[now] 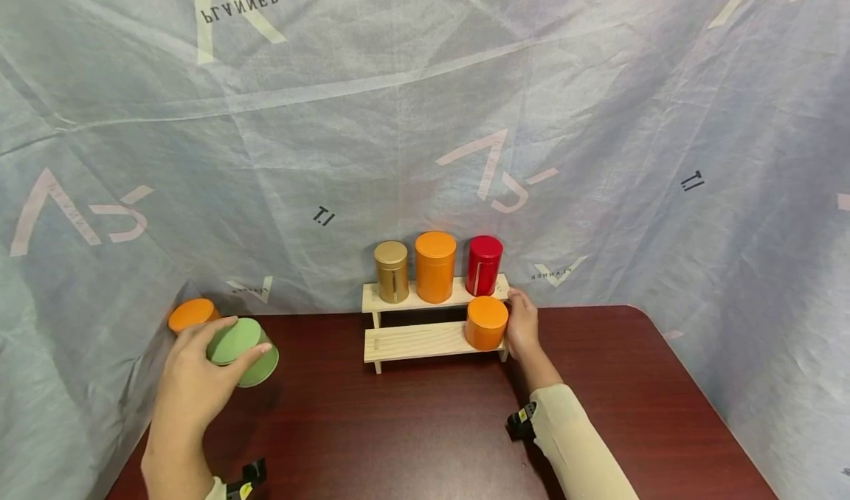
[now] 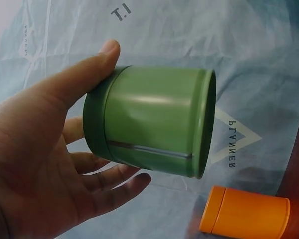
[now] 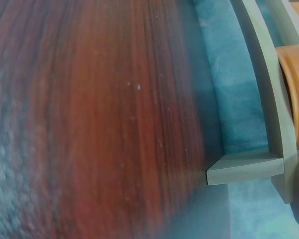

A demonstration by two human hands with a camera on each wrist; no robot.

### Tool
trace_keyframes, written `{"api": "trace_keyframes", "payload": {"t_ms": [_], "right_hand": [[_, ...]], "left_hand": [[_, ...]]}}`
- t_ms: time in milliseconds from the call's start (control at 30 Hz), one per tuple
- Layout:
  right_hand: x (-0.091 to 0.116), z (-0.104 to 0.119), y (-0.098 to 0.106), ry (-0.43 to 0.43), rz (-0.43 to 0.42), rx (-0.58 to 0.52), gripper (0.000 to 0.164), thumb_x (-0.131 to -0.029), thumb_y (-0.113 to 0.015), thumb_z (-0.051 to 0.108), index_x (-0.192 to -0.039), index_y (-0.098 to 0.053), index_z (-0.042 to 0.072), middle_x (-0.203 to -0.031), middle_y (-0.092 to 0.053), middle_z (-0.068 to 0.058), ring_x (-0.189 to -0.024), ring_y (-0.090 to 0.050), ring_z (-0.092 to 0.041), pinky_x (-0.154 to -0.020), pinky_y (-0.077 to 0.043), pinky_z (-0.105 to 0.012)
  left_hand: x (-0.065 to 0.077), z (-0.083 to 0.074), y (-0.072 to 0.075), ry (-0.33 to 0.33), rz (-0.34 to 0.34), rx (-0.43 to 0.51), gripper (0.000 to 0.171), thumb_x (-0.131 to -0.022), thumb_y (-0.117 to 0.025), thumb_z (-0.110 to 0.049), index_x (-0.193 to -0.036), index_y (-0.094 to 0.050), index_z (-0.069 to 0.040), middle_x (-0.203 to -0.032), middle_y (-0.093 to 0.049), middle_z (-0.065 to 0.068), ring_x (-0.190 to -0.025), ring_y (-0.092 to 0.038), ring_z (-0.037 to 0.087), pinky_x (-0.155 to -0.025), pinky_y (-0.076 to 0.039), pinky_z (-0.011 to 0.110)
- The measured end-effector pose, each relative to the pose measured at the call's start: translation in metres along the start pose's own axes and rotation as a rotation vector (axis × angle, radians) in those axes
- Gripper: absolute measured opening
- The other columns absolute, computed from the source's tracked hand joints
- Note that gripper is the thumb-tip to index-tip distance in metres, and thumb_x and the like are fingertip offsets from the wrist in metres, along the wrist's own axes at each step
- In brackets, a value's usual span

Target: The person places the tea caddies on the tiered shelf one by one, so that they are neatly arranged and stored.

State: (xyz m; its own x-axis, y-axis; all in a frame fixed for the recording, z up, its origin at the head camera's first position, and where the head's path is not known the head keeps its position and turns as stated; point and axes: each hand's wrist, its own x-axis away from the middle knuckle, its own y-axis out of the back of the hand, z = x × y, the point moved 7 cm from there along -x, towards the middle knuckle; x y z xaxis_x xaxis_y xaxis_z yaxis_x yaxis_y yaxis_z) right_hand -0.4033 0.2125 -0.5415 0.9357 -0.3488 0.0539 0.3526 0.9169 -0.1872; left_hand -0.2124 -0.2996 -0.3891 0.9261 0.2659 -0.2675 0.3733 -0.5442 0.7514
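Note:
My left hand holds a green tin by its lid end, over the left part of the table. In the left wrist view the green tin lies sideways across the picture, with thumb and fingers around its lid. My right hand grips the right end of a two-step wooden stand; its fingertips are partly hidden behind the wood. On the lower step, right beside this hand, stands a short orange tin. The upper step carries a gold tin, a taller orange tin and a red tin.
Behind my left hand another orange tin stands at the table's far left, partly hidden; it also shows in the left wrist view. The dark red-brown wooden table is bordered at the back and sides by a grey printed cloth.

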Motion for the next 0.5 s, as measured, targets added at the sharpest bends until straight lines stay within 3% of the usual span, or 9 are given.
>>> {"api": "trace_keyframes", "payload": {"t_ms": [233,500], "right_hand": [[0.000,0.000,0.000,-0.004,0.002,0.031,0.040,-0.111,-0.044,0.021,-0.138,-0.057,-0.006,-0.129,-0.056,-0.010,-0.115,-0.050,-0.013,-0.100,-0.045,-0.020],[0.000,-0.001,0.001,0.002,0.004,0.017,0.039,-0.112,-0.044,0.021,-0.136,-0.058,-0.006,-0.114,-0.058,0.000,-0.106,-0.053,-0.008,-0.091,-0.048,-0.013]], "left_hand": [[0.001,-0.011,0.002,-0.062,-0.046,0.012,0.074,-0.085,-0.087,-0.050,-0.142,-0.064,-0.008,-0.142,-0.057,0.023,-0.120,-0.055,0.042,-0.088,-0.049,0.059],[0.001,-0.018,-0.001,-0.120,-0.067,0.018,0.067,-0.086,-0.089,-0.043,-0.138,-0.067,-0.008,-0.135,-0.060,0.021,-0.112,-0.057,0.038,-0.082,-0.048,0.050]]}}
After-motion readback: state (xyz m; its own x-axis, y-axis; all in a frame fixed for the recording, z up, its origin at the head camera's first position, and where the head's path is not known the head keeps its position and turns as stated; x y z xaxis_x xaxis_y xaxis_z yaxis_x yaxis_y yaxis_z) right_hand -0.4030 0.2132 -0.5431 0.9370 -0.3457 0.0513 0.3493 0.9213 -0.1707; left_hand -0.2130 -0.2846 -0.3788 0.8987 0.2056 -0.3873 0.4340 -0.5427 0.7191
